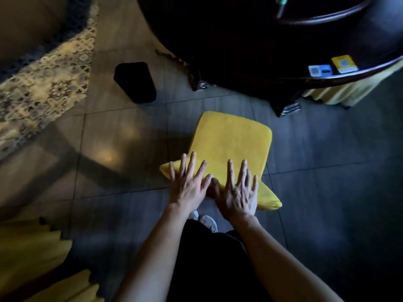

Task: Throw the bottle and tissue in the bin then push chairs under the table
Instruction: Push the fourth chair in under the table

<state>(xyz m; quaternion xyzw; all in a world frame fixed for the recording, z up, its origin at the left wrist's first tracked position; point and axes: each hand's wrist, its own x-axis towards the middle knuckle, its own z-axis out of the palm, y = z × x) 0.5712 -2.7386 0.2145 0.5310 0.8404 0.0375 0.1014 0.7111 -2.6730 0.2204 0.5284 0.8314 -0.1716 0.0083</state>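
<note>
Yellow cloth covers the chair (231, 140) in front of us, and this is the step in hand: sending it in under the dark round table (261, 51). Our left hand (188, 185) and right hand (238, 194) lie side by side on the top of the chair's back, fingers straight and fanned, palms flat on the cloth, thumbs almost meeting; neither grips anything. The seat points toward the table but stands apart from it, with bare floor tiles between. We judge the push goes best with even weight through both palms, so the chair runs straight rather than swinging to one side. We should aim the seat at the gap between the two table legs (201, 83) that show under the rim, and drive from low on the back so the front does not lift. The table's yellow skirt (349, 93) hangs just to the right of that gap and could snag, so a slow finish seems wise. The black bin (135, 82) stands on the floor to the left, well clear of the chair's path. We hold no bottle and no tissue; the bin's inside is too dark to tell what it holds, and a blurred green shape (280, 6) far across the table is too unclear to name.
</note>
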